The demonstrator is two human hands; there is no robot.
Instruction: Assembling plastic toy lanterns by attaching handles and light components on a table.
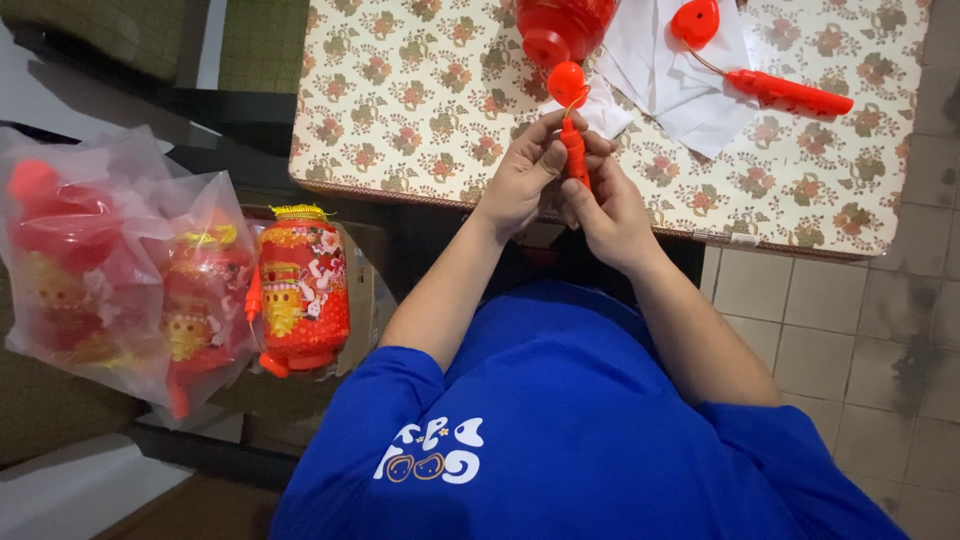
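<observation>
My left hand (522, 175) and my right hand (606, 212) meet over the near edge of the floral-clothed table (400, 90). Together they grip a thin red plastic handle stick (575, 152), held upright. A thin wire runs from its top to a round red cap (566, 82). The fingers of both hands wrap the stick, hiding its lower end. Just beyond the cap stands a red lantern body (560, 28), cut off by the top edge.
A second red handle with a round cap (770, 85) lies on white paper sheets (680, 80) at the far right of the table. At my left, a finished red and yellow lantern (303, 290) stands beside plastic bags of lanterns (110, 270). Grey floor tiles (880, 330) lie to the right.
</observation>
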